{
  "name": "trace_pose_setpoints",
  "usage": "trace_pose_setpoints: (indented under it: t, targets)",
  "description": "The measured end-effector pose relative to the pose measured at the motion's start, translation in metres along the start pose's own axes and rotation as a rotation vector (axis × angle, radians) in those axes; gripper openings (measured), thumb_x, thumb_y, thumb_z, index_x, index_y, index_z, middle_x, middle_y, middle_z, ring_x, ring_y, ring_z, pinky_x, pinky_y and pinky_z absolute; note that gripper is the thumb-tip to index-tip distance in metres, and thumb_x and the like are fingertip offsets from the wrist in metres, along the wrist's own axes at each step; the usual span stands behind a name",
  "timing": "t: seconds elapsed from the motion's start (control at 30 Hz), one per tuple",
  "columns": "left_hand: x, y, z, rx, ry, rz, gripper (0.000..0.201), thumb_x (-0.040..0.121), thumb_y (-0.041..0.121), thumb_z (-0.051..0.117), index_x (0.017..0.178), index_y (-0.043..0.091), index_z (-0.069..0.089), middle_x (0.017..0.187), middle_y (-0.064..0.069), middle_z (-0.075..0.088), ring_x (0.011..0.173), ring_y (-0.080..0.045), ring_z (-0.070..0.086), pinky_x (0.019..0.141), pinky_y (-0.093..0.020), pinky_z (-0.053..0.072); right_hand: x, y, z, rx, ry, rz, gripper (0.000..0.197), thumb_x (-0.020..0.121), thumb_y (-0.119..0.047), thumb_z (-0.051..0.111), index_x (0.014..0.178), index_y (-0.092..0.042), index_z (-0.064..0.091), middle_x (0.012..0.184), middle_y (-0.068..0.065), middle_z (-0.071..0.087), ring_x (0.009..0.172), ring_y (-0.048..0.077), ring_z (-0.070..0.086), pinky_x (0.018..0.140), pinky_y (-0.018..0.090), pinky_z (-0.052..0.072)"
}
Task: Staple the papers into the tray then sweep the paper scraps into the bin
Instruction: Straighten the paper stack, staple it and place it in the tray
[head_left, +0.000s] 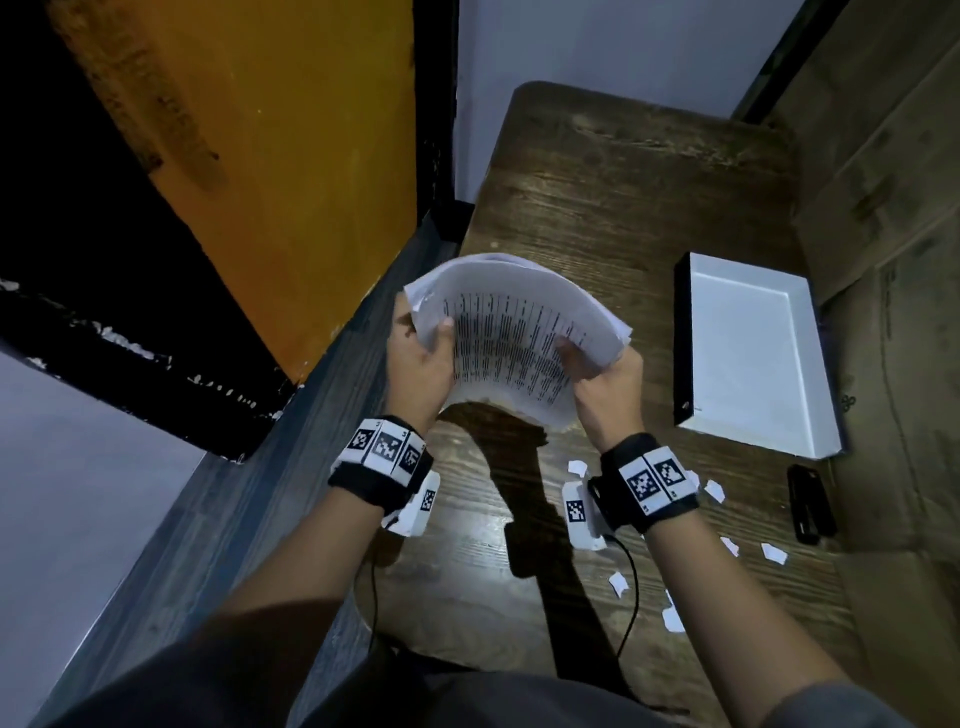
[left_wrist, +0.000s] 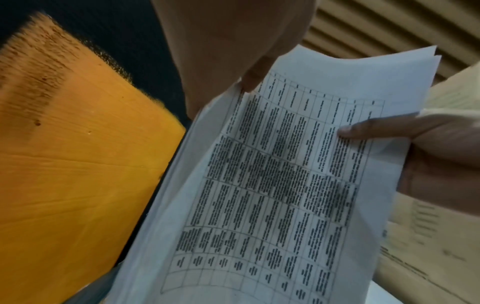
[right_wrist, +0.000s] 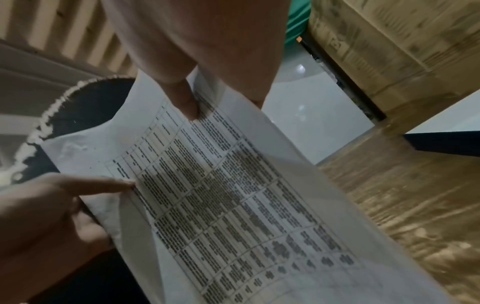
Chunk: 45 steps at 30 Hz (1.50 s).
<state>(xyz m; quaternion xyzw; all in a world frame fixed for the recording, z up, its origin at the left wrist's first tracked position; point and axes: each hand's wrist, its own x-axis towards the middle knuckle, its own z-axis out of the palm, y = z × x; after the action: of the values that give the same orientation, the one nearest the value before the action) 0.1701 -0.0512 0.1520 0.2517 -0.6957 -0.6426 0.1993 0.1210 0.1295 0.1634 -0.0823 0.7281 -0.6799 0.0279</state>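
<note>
A stack of printed papers (head_left: 511, 332) bows upward above the wooden table (head_left: 613, 208), held at both side edges. My left hand (head_left: 423, 358) grips the left edge, thumb on top. My right hand (head_left: 597, 371) grips the right edge. The left wrist view shows the papers (left_wrist: 272, 185) with the table of text facing me, and the right wrist view shows the same papers (right_wrist: 233, 195). A white tray (head_left: 753, 358) lies empty to the right. A black stapler (head_left: 810, 504) lies below the tray. Several white paper scraps (head_left: 618, 582) lie scattered near my right wrist.
Cardboard boxes (head_left: 893, 208) stand along the table's right side. An orange and black panel (head_left: 260, 156) rises at the left beyond the table's edge. A black cable (head_left: 631, 597) trails from my right wrist over the table. No bin shows in any view.
</note>
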Motion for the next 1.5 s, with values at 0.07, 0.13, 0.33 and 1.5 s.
trace_pose_setpoints:
  t: [0.07,0.13,0.33,1.5]
  targets:
    - [-0.005,-0.004,-0.001,0.031,0.052,0.044,0.051,0.094,0.017,0.06,0.14,0.004,0.04,0.126,0.0,0.056,0.12,-0.018,0.054,0.105,-0.028,0.047,-0.003,0.005,-0.001,0.018,0.022,0.024,0.029,0.085,0.0,0.065,0.095,-0.027,0.063,0.093,-0.007,0.069,0.086,0.0,0.067,0.08,0.022,0.056]
    - [-0.01,-0.013,-0.004,0.048,-0.007,0.068,0.048,0.092,0.003,0.061,0.135,0.015,0.043,0.117,0.006,0.054,0.109,-0.006,0.056,0.098,-0.021,0.049,-0.007,0.018,-0.002,-0.031,0.002,0.089,0.031,0.083,0.004,0.065,0.095,-0.025,0.062,0.092,-0.009,0.068,0.082,-0.004,0.067,0.08,0.021,0.055]
    - [-0.007,-0.036,-0.005,0.103,-0.083,0.049,0.043,0.093,-0.008,0.049,0.129,0.016,0.047,0.109,0.013,0.056,0.098,0.021,0.056,0.087,-0.013,0.052,-0.008,0.041,0.001,-0.116,0.025,0.178,0.022,0.083,0.01,0.058,0.09,-0.011,0.062,0.085,-0.001,0.066,0.07,-0.007,0.064,0.067,0.015,0.053]
    - [0.017,0.007,-0.048,0.452,-0.394,0.174,0.075,0.068,-0.004,0.08,0.124,0.035,0.049,0.115,0.009,0.063,0.114,-0.011,0.058,0.1,-0.035,0.046,0.04,-0.021,-0.014,-1.047,-0.627,-0.151,0.042,0.083,-0.002,0.063,0.121,-0.02,0.062,0.111,0.004,0.07,0.106,0.026,0.064,0.087,0.032,0.048]
